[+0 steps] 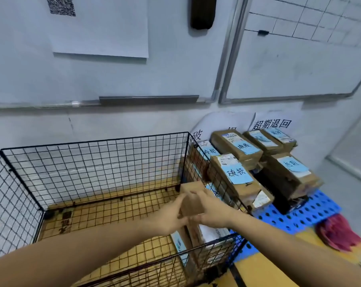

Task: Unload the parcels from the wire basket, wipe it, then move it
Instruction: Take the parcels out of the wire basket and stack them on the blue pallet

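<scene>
Wire basket [92, 162] sits on the floor against the wall, its left and middle showing bare mesh. Left hand [170, 216] and right hand [213, 210] meet over the basket's right end, fingers closed onto opposite faces of a small brown parcel [193, 201] held just above the mesh floor. It looks like stiff cardboard, likely light; side faces give good purchase. More parcels [206, 235] stand on edge in the basket's right near corner, under the hands. Unloaded stack [237, 172] rests on the blue mat [299, 216] just beside the basket. Red cloth [339, 235] lies far right. The basket looks rigid, bulky and light: take it by the top rim, two-handed.
</scene>
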